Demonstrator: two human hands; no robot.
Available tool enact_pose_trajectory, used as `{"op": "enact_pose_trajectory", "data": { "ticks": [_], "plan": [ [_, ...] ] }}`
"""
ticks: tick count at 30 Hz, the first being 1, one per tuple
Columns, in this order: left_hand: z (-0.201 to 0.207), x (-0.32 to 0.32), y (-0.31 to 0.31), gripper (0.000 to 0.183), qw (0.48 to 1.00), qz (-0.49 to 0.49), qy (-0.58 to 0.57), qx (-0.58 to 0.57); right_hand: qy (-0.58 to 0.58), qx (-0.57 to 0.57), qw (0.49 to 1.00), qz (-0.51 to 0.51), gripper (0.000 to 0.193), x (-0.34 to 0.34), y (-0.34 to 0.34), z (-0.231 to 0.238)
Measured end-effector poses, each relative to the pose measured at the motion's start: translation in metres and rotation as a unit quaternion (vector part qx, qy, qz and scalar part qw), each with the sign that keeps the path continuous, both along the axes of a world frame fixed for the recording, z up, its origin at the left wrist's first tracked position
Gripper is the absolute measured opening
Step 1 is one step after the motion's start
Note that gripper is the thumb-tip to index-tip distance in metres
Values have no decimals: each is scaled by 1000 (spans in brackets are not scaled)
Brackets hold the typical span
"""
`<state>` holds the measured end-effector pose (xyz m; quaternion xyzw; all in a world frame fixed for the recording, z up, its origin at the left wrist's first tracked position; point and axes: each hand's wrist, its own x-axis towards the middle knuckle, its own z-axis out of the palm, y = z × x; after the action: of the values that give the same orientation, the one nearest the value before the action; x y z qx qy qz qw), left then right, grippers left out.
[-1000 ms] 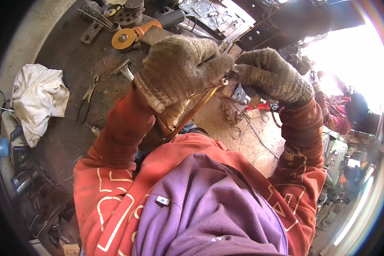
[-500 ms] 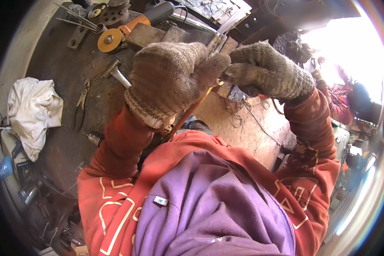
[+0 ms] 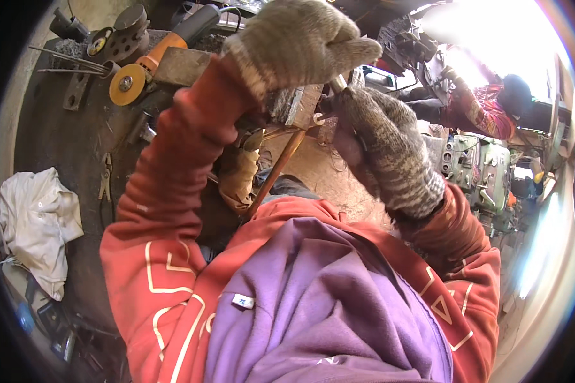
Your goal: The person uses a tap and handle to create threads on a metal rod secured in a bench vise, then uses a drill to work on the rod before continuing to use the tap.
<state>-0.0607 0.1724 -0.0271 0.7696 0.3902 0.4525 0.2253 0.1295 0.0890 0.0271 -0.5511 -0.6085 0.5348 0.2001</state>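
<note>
1. An orange grinder [image 3: 163, 51] lies left of your hands.
2. Your gloved left hand [image 3: 303, 45] is curled, thumb reaching right; you cannot tell whether it grips anything.
3. A short pale rod [image 3: 338, 83] shows between your hands.
4. Your gloved right hand [image 3: 390, 140] is bent, fingertips beside that rod; its grip is hidden.

Our gloved left hand [image 3: 303, 48] reaches rightward, its fingers bent; our gloved right hand [image 3: 393, 140] sits just below those fingers, its own curled. Behind the left fingers, our left forearm [image 3: 179, 147] slants; behind the right, our right forearm [image 3: 450, 220] angles inward.
</note>
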Motion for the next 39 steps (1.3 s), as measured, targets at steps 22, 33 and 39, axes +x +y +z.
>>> {"op": "enact_pose_trajectory", "data": {
  "ticks": [22,33,39],
  "plan": [
    [-2,52,-155,61,979,200,-2,-37,-68,555,592,580,22,-33,112,7],
    [4,-42,-91,53,977,-134,39,-162,-283,415,824,263,51,-39,62,2],
    [20,-26,-129,50,990,28,56,-125,-106,152,893,409,35,-1,113,13]
  ]
}}
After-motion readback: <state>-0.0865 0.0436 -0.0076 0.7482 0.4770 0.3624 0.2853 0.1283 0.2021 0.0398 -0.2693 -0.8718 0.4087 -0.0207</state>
